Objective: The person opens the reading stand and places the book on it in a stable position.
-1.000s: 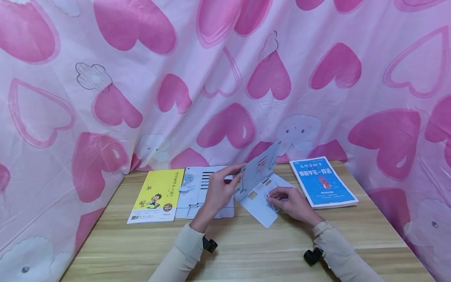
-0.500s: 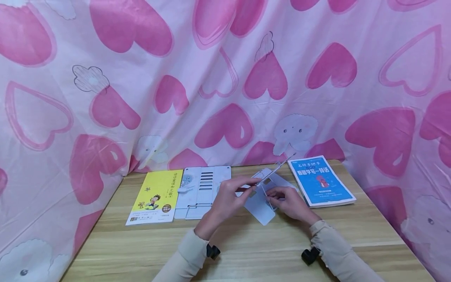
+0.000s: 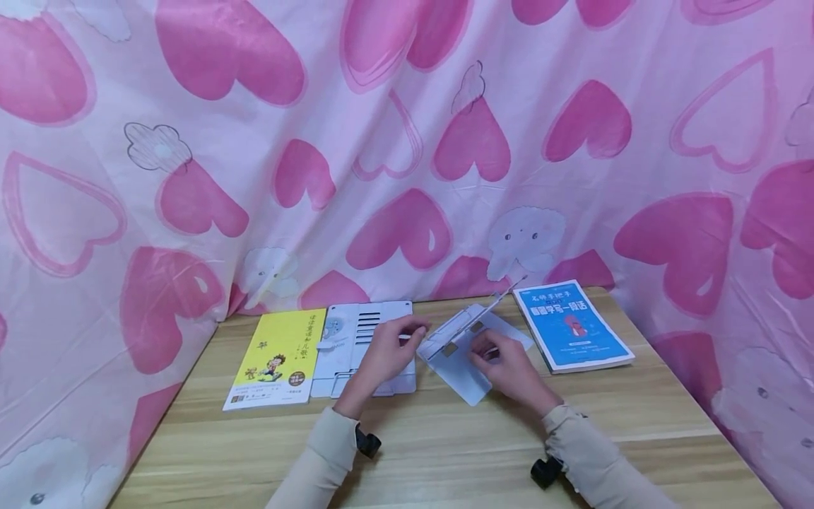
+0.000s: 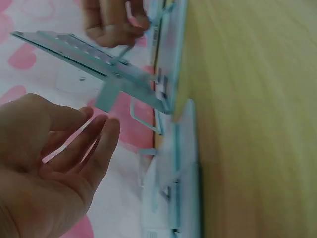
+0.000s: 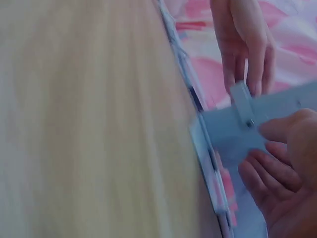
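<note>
A pale blue folding stand (image 3: 464, 382) lies across the middle of the table, its slotted upper panel (image 4: 79, 59) raised at a slant above the base. My left hand (image 3: 388, 353) is beside the panel's near-left edge. In the left wrist view, its relaxed fingers (image 4: 101, 153) are close to a small tab (image 4: 108, 94), with nothing held. My right hand (image 3: 505, 364) is bent over the base, under the panel. A thin wire leg (image 4: 121, 54) runs up to its fingertips in the left wrist view; whether they pinch it is unclear. The right wrist view shows its thumb (image 5: 277, 128) against the panel, apart from the fingers.
Left of my left hand lies a second pale blue stand (image 3: 337, 385), folded flat, with a yellow book (image 3: 280, 353) beside it. A blue book (image 3: 572, 329) lies at the right. Behind the wooden table (image 3: 445, 452) hangs a pink heart-patterned curtain (image 3: 381, 162).
My left hand has released the upper panel and drawn back left. The panel has tipped from facing left to a lower slant toward the right. My right hand has stayed by the wire leg.
</note>
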### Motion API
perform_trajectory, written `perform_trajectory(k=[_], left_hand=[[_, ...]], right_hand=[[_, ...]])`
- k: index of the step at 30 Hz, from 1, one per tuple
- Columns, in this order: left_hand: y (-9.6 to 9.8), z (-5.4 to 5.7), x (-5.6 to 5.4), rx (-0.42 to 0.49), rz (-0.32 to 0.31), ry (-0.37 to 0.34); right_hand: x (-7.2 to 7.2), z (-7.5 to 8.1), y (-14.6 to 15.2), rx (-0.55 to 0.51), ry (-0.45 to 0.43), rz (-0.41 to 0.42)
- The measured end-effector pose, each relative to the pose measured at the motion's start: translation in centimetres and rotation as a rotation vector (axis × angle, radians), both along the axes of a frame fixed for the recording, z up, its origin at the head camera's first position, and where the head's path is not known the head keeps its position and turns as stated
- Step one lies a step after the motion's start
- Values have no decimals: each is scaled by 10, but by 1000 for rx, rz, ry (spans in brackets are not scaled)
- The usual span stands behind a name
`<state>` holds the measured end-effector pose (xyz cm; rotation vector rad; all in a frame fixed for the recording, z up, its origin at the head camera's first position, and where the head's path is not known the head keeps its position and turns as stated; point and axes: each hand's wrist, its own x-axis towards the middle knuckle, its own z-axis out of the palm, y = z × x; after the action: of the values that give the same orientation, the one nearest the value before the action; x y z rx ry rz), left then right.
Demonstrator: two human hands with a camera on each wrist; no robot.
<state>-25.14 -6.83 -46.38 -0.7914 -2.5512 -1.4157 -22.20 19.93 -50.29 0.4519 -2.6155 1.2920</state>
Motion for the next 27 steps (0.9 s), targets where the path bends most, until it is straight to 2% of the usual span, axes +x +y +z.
perform_trajectory(k=[4,6,8,15,22,27], left_hand=[[-7,-12,-7,-67,-56,-112],[-9,-15,-8,-82,-86,-156],[-9,-15,-7,-80,-105,-203],[-7,-13,-2,-159,-116,-154],[-1,-12,3,-161,-192,-143],[9,-17,8,-128,-238,-178]], right_hand=[[3,-2,-24,-92,-23,69],[3,-3,-34,-146,-54,75],[4,-5,-41,-180,-75,48],[7,-8,-47,-140,-63,-78],[7,-7,-41,-135,-70,-89],[10,-7,-29,-145,-115,-76]])
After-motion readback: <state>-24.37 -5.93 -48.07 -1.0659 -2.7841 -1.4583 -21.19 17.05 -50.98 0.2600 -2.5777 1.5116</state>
